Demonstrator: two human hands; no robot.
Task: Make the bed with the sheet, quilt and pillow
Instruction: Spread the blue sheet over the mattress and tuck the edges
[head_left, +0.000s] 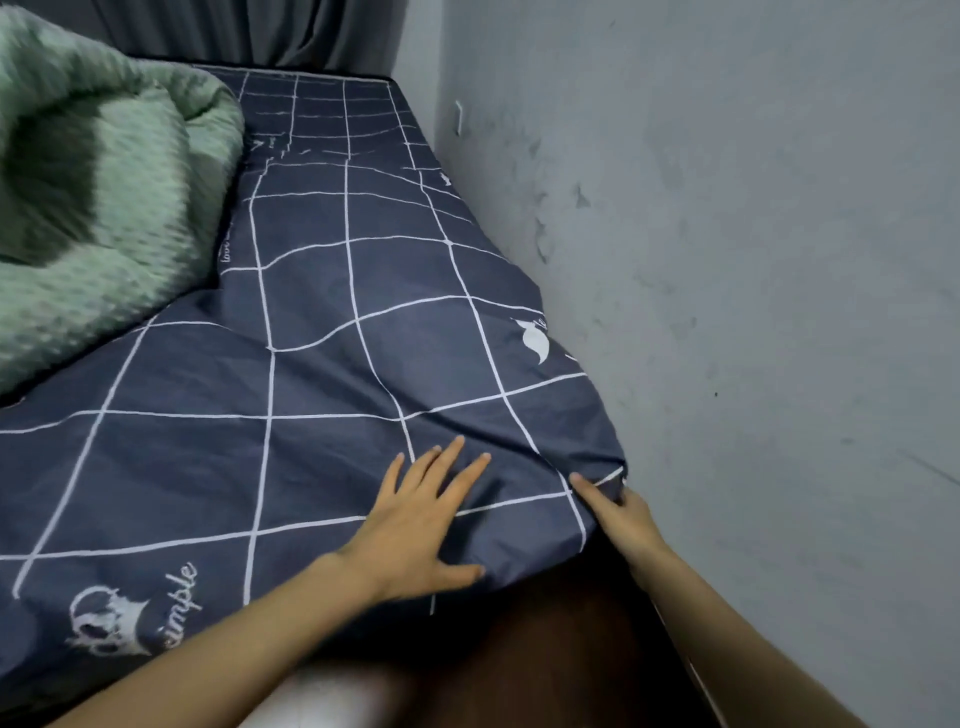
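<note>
A dark navy cotton sheet (322, 332) with a white grid pattern, small white leaf prints and a crown print with the word "simple" covers the bed, running from the near edge back to the grey curtain (249, 31) at the far end. Its right side lies against the scuffed pale grey wall (753, 234), and the cloth is rumpled into folds at the near corner beside that wall.

The left hand (421, 525) lies flat on the sheet, palm down, just inside that near corner; its fingers (447, 462) are straight and spread wide, pressing on the cloth and holding nothing. The right hand (615, 512) is at the corner itself, between the sheet and the wall. Its forefinger lies along the top of the fold and the other fingers are tucked under the bunched corner cloth, so it holds the sheet's corner, though the hidden fingers cannot be seen clearly.

A bulky pale green quilt (109, 197) with a dotted, bubbly texture is heaped on the sheet, on the side away from the wall and well apart from both hands. Below the sheet's near edge a dark brown bed frame (545, 654) shows, and a blurred white shape (322, 696) sits beside it at the bottom of the view.
</note>
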